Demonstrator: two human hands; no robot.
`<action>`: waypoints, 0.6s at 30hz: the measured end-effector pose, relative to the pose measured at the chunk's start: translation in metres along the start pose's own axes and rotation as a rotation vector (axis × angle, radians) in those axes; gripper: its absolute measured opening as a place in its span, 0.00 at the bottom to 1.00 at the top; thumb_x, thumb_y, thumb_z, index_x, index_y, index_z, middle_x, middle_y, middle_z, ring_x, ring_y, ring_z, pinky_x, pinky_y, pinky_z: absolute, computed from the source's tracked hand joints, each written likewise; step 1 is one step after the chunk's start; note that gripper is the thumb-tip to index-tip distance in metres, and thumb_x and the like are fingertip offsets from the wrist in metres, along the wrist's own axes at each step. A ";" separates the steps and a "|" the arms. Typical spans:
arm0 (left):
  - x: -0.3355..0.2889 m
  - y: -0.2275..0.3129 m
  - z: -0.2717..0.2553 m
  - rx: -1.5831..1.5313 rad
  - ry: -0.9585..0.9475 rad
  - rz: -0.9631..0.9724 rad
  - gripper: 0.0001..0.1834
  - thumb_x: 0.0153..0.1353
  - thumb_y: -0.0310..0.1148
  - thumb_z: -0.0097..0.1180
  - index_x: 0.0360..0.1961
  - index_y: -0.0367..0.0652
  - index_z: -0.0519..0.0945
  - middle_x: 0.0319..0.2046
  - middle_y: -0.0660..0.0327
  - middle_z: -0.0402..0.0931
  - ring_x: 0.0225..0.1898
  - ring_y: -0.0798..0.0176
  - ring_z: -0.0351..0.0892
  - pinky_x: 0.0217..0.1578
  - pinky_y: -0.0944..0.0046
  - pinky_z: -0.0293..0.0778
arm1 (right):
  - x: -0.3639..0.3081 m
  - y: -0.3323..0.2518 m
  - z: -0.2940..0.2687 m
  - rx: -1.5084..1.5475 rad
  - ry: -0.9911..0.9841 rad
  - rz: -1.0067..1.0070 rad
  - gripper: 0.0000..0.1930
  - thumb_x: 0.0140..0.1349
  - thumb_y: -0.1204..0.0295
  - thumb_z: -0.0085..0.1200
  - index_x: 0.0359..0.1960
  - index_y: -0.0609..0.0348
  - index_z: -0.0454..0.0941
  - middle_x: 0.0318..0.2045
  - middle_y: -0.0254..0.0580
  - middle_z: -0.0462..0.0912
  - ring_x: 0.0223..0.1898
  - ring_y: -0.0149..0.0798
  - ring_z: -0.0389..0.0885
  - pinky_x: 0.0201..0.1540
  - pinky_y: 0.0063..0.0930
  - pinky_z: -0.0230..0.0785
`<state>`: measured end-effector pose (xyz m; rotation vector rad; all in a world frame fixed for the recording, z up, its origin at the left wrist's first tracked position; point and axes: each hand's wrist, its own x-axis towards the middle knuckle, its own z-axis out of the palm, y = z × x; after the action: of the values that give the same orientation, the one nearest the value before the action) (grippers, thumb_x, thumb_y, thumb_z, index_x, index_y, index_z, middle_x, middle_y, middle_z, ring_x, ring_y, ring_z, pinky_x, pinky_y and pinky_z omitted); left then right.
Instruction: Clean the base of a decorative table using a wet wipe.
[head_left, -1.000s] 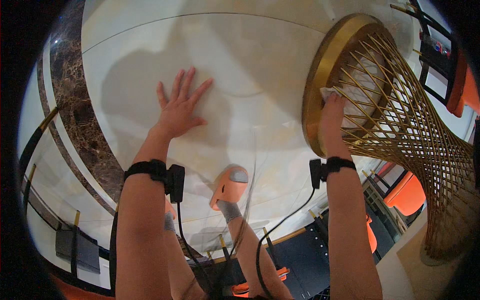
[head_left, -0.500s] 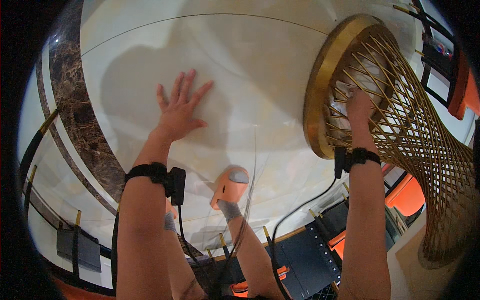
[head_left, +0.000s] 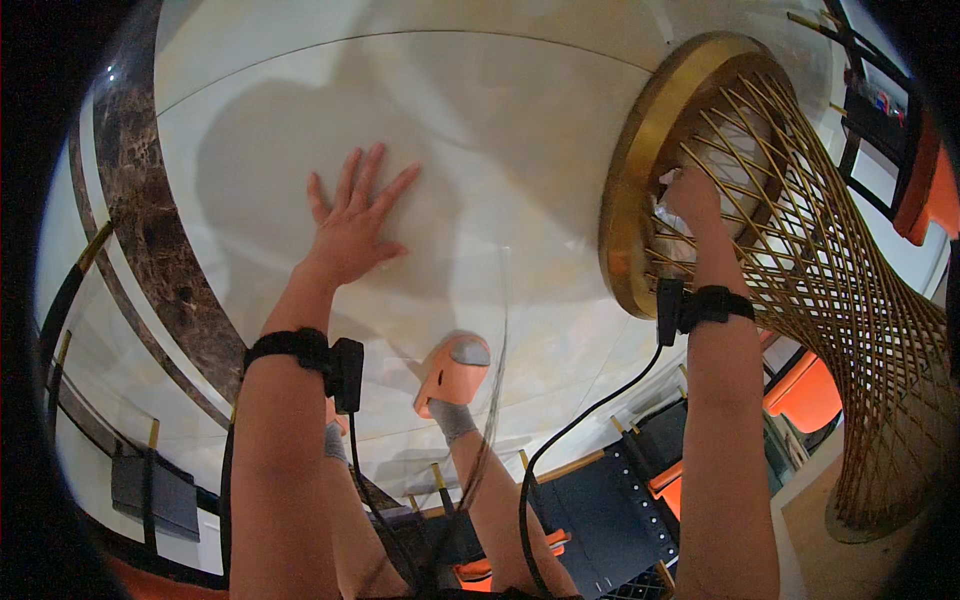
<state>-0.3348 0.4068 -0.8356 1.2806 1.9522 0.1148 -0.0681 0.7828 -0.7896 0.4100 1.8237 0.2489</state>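
Note:
My left hand [head_left: 348, 232] rests flat on the pale marble-look floor [head_left: 520, 140], its fingers spread and nothing in it. On the right, my right hand [head_left: 692, 200] is closed around a crumpled white wipe or tissue [head_left: 670, 212], mostly hidden by the fingers. That hand is at the gold round base ring [head_left: 628, 190] of a table-like stand, close to the ring's inner side. Thin gold rods [head_left: 810, 230] rise from the ring in a crisscross, and my fist is among the ones nearest me.
An orange slipper [head_left: 455, 375] on my foot stands between my arms. Black cables [head_left: 585, 420] run down from the bands on my wrists. Orange-and-black chairs [head_left: 805, 390] stand behind on the right, with black chair legs [head_left: 70, 290] at left. A dark marble strip [head_left: 165, 230] borders the floor.
My right hand, with the white wipe, has moved left toward the ring's inner edge. My left hand stays flat on the floor. The whole view has shifted slightly.

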 end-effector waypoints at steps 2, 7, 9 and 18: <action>-0.004 -0.003 -0.001 0.003 0.008 -0.010 0.56 0.35 0.46 0.69 0.64 0.74 0.46 0.68 0.64 0.32 0.68 0.55 0.31 0.57 0.30 0.28 | -0.014 -0.020 -0.019 0.565 0.282 0.389 0.09 0.58 0.73 0.43 0.31 0.65 0.75 0.28 0.51 0.78 0.30 0.52 0.78 0.32 0.44 0.71; -0.005 -0.004 -0.002 0.025 -0.019 -0.025 0.56 0.35 0.48 0.68 0.65 0.74 0.46 0.68 0.63 0.33 0.68 0.54 0.32 0.57 0.30 0.29 | -0.045 -0.041 -0.023 0.649 0.430 0.354 0.08 0.57 0.72 0.45 0.34 0.62 0.75 0.31 0.50 0.78 0.33 0.52 0.77 0.37 0.41 0.70; -0.004 -0.005 -0.002 0.017 -0.025 -0.015 0.57 0.34 0.49 0.68 0.65 0.72 0.46 0.68 0.61 0.32 0.68 0.53 0.30 0.57 0.30 0.27 | -0.046 -0.046 -0.010 0.607 0.448 0.369 0.09 0.57 0.72 0.46 0.36 0.61 0.75 0.34 0.49 0.79 0.37 0.51 0.77 0.40 0.39 0.70; -0.003 -0.003 0.004 0.019 0.016 0.022 0.58 0.33 0.51 0.68 0.65 0.72 0.45 0.68 0.60 0.32 0.68 0.51 0.31 0.56 0.30 0.28 | -0.091 -0.024 0.027 0.363 0.843 0.065 0.14 0.55 0.82 0.47 0.43 0.53 0.76 0.47 0.39 0.76 0.49 0.43 0.74 0.51 0.31 0.68</action>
<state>-0.3337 0.4020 -0.8378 1.3174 1.9578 0.1186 -0.0234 0.7231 -0.7265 0.6849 2.7034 0.1380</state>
